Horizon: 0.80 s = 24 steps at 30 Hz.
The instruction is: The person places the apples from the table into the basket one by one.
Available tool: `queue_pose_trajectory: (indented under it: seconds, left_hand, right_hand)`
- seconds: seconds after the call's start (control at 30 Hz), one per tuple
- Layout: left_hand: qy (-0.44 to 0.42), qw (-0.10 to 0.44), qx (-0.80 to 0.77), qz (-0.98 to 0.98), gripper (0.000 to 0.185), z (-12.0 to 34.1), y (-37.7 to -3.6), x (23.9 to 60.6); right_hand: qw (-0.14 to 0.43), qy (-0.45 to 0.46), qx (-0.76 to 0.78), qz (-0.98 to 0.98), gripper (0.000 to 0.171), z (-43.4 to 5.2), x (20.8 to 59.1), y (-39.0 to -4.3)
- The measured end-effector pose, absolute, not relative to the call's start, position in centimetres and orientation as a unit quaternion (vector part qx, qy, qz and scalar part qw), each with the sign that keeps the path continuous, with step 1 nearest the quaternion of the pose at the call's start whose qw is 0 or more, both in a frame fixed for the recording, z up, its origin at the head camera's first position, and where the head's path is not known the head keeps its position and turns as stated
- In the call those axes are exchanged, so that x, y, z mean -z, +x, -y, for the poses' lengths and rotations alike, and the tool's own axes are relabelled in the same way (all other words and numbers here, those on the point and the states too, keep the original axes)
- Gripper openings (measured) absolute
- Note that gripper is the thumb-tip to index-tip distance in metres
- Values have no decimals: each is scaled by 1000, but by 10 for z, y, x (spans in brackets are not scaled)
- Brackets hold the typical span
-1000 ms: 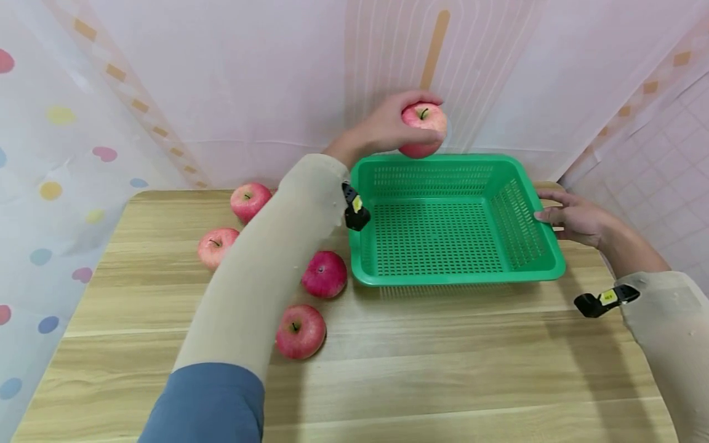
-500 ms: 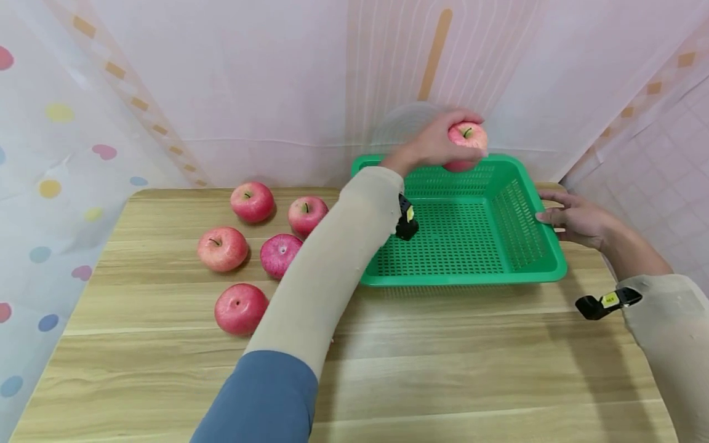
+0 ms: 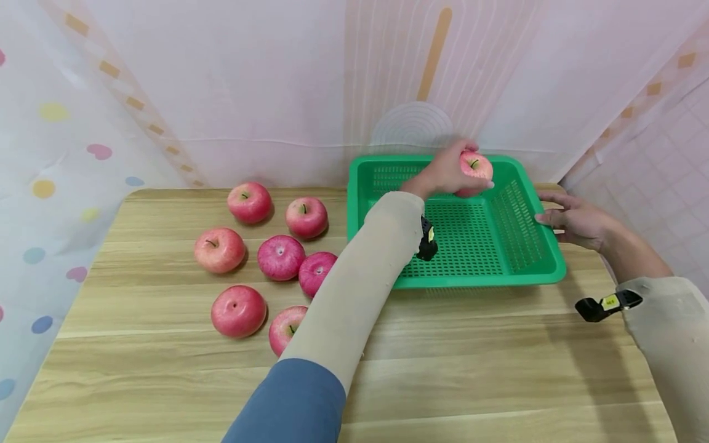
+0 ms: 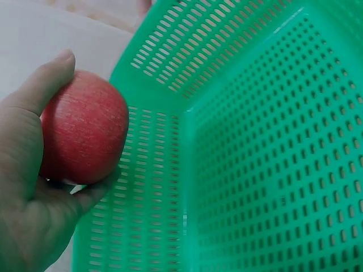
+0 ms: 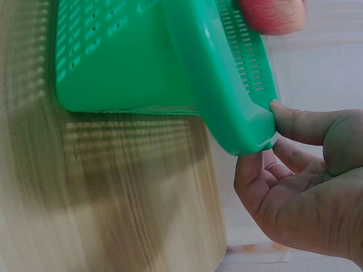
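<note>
While the left hand (image 3: 443, 175) curls its fingers (image 4: 42, 85) around a red apple (image 3: 474, 167) just above the far right corner of the green basket (image 3: 545, 271), in the upper right of the head view, the right hand (image 3: 573, 218) rests against the basket's right rim with fingers loosely extended, its thumb touching the corner. 7 more apples lie on the wooden surface (image 3: 471, 363) left of the basket, the nearest (image 3: 316, 272) partly hidden by the left sleeve (image 3: 360, 289).

6 apples (image 3: 280, 257) lie on the table (image 3: 471, 357), left of the basket (image 3: 548, 271).
</note>
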State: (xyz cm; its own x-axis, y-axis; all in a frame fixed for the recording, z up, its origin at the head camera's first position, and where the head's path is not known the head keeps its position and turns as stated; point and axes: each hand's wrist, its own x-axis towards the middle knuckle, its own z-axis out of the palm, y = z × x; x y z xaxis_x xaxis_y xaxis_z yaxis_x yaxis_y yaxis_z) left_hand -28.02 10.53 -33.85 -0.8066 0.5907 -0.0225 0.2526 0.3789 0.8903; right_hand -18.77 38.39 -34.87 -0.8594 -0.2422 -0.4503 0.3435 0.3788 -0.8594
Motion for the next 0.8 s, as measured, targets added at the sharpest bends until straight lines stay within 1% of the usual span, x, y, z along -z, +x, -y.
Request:
queue_pose_trajectory:
  seconds: [0.2, 0.43, 0.63, 0.8]
  left_hand:
    - [227, 198, -496, -814, 79, -107, -277, 356]
    - [239, 185, -482, -822, 68, -104, -279, 371]
    - [241, 195, -453, -836, 79, -103, -274, 379]
    - [236, 204, -448, -838, 84, -103, -273, 385]
  right_hand:
    - [261, 29, 560, -786, 35, -385, 349, -186]
    - [260, 29, 554, -790, 34, -385, 349, -187]
    - [262, 33, 550, -792, 34, -385, 348, -186]
    - [260, 33, 549, -793, 34, -386, 347, -186]
